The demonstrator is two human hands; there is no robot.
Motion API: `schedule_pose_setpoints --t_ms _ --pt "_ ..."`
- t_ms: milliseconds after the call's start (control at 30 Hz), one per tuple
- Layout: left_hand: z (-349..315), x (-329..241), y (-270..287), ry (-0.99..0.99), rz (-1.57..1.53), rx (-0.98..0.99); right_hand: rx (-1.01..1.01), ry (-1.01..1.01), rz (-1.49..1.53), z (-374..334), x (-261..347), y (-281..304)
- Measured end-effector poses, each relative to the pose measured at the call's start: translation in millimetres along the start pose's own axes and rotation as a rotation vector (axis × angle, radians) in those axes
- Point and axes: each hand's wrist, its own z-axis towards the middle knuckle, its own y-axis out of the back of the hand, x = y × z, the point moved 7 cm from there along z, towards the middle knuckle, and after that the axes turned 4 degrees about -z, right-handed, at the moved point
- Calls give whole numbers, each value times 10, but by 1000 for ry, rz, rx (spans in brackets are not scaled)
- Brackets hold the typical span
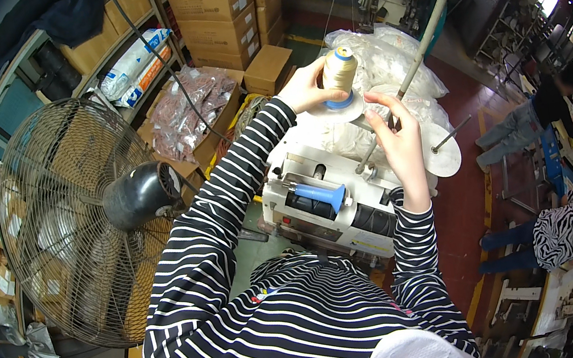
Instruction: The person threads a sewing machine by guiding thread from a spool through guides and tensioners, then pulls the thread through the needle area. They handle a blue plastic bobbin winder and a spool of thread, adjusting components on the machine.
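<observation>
From my feed, the left hand is curled around a cream spool of thread, fingers closed on its side, holding it upright on a round white plate at the top of the white sewing machine. The right hand is raised just beside that plate with its fingers loosely bent and pinched near a thin metal rod; I cannot tell whether it actually grips anything. A big floor fan stands to the left, and cardboard boxes are stacked behind the machine.
</observation>
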Motion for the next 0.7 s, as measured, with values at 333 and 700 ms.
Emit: schedule_pose_setpoints --t_ms 333,700 --pt "-2 36 -10 43 -15 14 -5 -109 121 -276 -54 135" --pt "-89 33 34 122 320 26 12 -189 102 -596 -241 190"
